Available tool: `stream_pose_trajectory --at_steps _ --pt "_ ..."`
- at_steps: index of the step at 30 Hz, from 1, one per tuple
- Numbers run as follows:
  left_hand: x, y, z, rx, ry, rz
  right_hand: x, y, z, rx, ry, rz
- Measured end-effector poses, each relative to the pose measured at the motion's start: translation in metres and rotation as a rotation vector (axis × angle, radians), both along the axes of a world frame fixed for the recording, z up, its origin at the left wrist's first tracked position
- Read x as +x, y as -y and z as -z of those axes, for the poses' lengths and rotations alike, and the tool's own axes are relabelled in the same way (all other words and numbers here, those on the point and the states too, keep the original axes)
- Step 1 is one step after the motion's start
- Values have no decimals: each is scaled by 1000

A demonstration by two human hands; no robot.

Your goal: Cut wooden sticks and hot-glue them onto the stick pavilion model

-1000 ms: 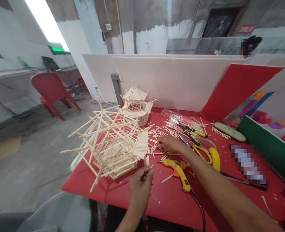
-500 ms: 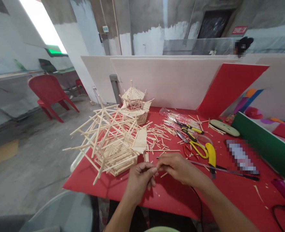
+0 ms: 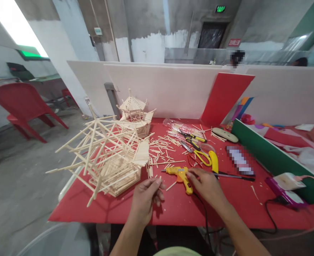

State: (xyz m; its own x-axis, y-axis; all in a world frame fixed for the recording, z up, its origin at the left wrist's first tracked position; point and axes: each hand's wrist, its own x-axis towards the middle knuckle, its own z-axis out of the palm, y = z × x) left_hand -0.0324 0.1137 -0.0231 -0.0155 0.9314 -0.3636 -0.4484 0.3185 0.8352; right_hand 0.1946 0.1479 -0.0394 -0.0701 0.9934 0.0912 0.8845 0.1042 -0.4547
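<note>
My left hand [image 3: 148,193] is closed, with a short wooden stick [image 3: 160,178] pinched between thumb and index finger; its tip points up. A yellow hot glue gun [image 3: 178,174] lies on the red tabletop, nozzle pointing left toward that hand. At the gun's rear end is my right hand [image 3: 203,182], fingers stretched out and seeming to touch it, not wrapped round it. Left of both hands stands a large open frame of wooden sticks [image 3: 114,153] with a slatted panel [image 3: 141,152] on its right side. Behind it sits a smaller stick pavilion [image 3: 133,112] with a pointed roof.
Loose cut sticks [image 3: 163,145] lie scattered mid-table. Farther right are yellow-handled scissors [image 3: 203,158], black-and-yellow pliers [image 3: 193,138], a yellow utility knife [image 3: 214,161] and a green board [image 3: 269,153]. The gun's black cord [image 3: 206,217] drops over the front edge.
My right hand has moved right, away from my left fingertips, to the back of the glue gun, uncovering it. The stick stays in my left hand. The view has turned right.
</note>
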Motion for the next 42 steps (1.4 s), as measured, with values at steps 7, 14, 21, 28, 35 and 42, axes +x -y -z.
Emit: stream_pose_trajectory --at_steps 7,14,21,28,35,42 --pt "6 -2 -13 57 19 -95 40 -88 13 -129 223 210" --pt "1 8 -12 89 16 -220 51 -123 33 -219 124 191" --pt "6 9 -14 102 54 -225 61 -110 32 -68 -287 216" --pt "7 11 -16 155 15 -274 32 -32 -6 -8 -776 70" --pt "12 17 -17 228 -122 -274 -49 54 -21 23 -389 -267" --pt "-4 34 -26 415 -361 -312 -82 64 -19 227 -137 -346"
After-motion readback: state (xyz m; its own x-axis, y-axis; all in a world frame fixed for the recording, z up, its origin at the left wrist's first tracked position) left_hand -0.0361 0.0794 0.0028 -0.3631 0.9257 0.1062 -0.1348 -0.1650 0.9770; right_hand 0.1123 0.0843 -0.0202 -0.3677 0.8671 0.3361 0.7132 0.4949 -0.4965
